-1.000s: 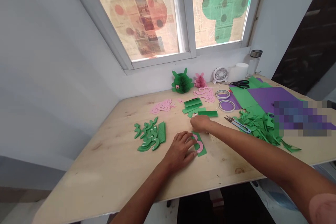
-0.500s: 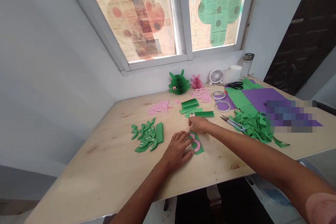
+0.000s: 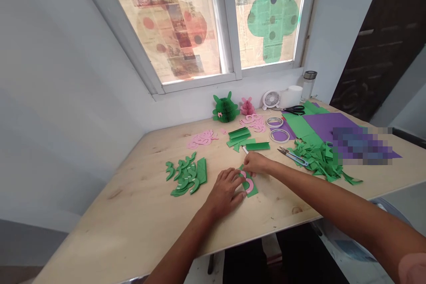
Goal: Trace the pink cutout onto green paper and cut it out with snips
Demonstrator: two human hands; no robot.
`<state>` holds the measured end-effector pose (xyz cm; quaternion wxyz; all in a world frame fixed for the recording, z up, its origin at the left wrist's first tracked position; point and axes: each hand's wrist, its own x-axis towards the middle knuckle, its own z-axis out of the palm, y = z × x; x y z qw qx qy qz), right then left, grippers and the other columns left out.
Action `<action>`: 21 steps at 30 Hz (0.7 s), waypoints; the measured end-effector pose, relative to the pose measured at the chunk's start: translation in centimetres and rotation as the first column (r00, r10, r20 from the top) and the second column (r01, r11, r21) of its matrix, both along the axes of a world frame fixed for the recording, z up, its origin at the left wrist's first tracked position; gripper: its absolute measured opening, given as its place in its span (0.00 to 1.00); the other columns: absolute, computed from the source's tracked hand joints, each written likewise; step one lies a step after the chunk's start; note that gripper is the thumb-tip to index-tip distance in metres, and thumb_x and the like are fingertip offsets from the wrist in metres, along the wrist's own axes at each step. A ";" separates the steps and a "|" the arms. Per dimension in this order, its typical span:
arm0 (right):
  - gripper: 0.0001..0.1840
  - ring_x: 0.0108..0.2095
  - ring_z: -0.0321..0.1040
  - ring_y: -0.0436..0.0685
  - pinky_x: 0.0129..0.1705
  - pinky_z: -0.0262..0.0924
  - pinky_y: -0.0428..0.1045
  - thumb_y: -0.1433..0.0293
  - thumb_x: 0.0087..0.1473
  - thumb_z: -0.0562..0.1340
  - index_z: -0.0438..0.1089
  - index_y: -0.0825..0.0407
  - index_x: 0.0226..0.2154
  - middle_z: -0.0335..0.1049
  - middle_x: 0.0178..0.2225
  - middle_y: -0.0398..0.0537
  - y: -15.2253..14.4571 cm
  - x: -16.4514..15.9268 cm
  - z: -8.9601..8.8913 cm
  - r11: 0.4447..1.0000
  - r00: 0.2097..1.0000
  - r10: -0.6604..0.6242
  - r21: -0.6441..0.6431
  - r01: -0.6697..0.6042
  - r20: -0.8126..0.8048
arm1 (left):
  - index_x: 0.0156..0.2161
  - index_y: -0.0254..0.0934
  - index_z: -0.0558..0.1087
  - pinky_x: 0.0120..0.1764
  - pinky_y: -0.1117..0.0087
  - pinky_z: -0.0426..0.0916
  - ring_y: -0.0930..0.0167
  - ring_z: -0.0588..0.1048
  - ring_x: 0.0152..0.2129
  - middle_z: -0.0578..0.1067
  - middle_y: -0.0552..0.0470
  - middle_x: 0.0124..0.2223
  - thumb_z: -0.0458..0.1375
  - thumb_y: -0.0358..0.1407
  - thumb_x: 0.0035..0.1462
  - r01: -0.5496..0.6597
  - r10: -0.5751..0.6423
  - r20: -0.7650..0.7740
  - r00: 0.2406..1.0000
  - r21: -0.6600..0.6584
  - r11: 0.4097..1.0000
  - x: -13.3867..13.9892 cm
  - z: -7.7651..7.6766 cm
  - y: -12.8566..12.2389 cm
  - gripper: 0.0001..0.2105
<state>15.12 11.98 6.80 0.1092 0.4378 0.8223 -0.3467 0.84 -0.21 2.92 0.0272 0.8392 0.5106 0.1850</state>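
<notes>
On the wooden table (image 3: 133, 213), drawn slightly nearer and rightward with the right hand (image 3: 256, 163) since half a second ago. Resting, spread and unclenched, with the left hand (image 3: 227, 191) on a green paper strip (image 3: 254, 189), between both hands, with long axis front to back, slanting leftward at the far end. Cannot make out the contents of a clear lidded bottle (image 3: 308, 88), upright at the back right. Laid on the strip, partly under the left fingertips: a curved pink cutout (image 3: 251, 185). Gripped in the right fingers, pointing away and leftward: a white stick (image 3: 245, 150), perhaps a pen.
</notes>
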 end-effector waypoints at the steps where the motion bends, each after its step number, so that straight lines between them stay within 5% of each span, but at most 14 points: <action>1: 0.16 0.43 0.69 0.58 0.42 0.67 0.57 0.66 0.59 0.59 0.66 0.54 0.49 0.67 0.49 0.51 -0.1 -0.1 0.2 1.000 1.000 -0.006 0.028 0.006 0.009 | 0.49 0.41 0.69 0.55 0.54 0.56 0.59 0.62 0.54 0.67 0.44 0.55 0.54 0.38 0.55 0.000 0.000 -0.004 1.000 0.005 1.000 0.0 0.0 0.0 0.15; 9: 0.16 0.44 0.68 0.58 0.44 0.66 0.57 0.66 0.59 0.59 0.65 0.53 0.49 0.66 0.49 0.52 -1.1 -0.8 1.3 0.977 0.995 -0.069 0.209 0.052 0.077 | 0.48 0.41 0.69 0.55 0.56 0.56 0.60 0.61 0.54 0.67 0.45 0.55 0.54 0.38 0.56 0.009 -0.009 -0.014 1.000 0.011 1.000 -0.1 -0.2 0.0 0.14; 21: 0.17 0.43 0.69 0.58 0.42 0.66 0.57 0.66 0.59 0.60 0.65 0.55 0.49 0.67 0.49 0.53 -0.5 -1.3 1.6 0.993 0.984 -0.075 0.104 0.059 0.159 | 0.48 0.40 0.69 0.55 0.55 0.55 0.59 0.61 0.54 0.67 0.44 0.54 0.53 0.39 0.57 0.018 -0.018 -0.008 1.000 0.028 0.999 -0.3 -0.7 0.0 0.14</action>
